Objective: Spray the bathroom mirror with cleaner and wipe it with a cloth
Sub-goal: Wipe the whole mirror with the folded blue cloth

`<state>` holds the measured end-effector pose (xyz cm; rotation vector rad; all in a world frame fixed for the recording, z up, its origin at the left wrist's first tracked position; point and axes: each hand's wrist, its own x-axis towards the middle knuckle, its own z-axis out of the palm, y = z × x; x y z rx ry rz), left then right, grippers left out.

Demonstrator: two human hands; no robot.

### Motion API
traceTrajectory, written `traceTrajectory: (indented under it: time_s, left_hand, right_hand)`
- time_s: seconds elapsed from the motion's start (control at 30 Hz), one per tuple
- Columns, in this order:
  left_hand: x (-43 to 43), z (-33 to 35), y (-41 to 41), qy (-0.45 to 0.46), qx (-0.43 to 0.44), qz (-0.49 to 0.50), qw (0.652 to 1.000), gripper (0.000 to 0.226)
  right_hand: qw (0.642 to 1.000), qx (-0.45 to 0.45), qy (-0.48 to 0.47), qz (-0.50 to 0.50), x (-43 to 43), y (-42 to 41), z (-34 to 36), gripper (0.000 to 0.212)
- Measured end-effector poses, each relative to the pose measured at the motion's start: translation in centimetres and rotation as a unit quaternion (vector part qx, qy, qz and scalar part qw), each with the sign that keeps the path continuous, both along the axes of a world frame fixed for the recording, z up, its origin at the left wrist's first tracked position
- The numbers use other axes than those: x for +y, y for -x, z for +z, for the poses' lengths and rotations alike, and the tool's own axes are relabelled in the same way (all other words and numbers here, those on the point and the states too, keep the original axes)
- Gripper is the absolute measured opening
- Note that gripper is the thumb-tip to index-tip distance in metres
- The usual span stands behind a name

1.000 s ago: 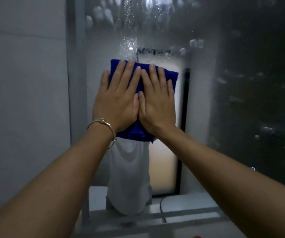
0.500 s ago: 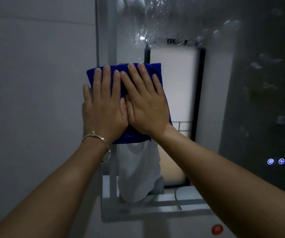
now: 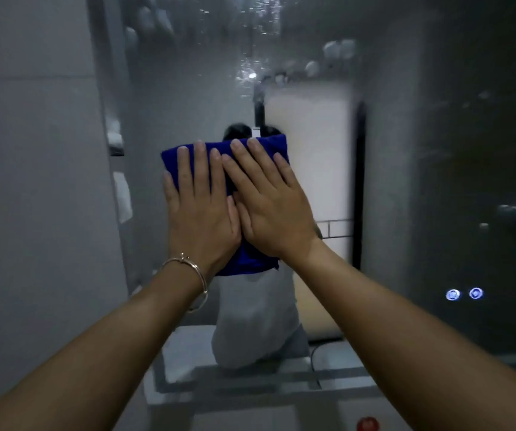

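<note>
The mirror (image 3: 390,181) already carries cleaner: beads and foamy blobs cling to the glass above the hands and off to their right, so the spraying looks done and the wiping is under way. The cloth (image 3: 250,262), blue and folded, lies flat against the glass under both palms, near the mirror's left edge.

The left hand (image 3: 200,213) is spread flat, fingers straight and pointing up, pressing the cloth's left half and not gripping it. The right hand (image 3: 275,213) lies just beside it, likewise flat and splayed, its thumb touching the left thumb, its fingers angled slightly leftward over the cloth's upper right corner. A bracelet (image 3: 188,269) sits on the left wrist.

Just above and beside the hands the reflection reads fairly clear, which suggests that patch is wiped, though the dim light makes it hard to be sure. Higher up, droplets and streaks are thick. To the right, the dark part of the glass shows scattered blobs, and two lit buttons (image 3: 464,294) glow below the level of the hands. My judgement: most of the mirror is left to do, namely the top band and the whole right side.
</note>
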<state>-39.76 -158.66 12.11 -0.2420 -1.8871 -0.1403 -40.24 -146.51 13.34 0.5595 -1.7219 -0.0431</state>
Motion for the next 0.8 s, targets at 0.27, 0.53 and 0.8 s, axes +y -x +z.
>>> traceTrajectory:
  time_s: [0.27, 0.53, 0.8]
  left_hand:
    - [15.7, 2.0, -0.4, 0.045, 0.031, -0.011, 0.998, 0.064]
    - [24.3, 3.2, -0.7, 0.063, 0.047, -0.001, 0.997, 0.064]
    - [24.9, 2.6, -0.2, 0.056, 0.082, 0.002, 0.995, 0.061]
  right_hand:
    - [0.998, 0.01, 0.057, -0.017, 15.5, -1.1, 1.1, 0.053]
    - [0.997, 0.001, 0.076, -0.014, 24.2, -1.5, 2.0, 0.053]
    - [0.997, 0.013, 0.075, -0.013, 24.5, -1.3, 1.7, 0.053]
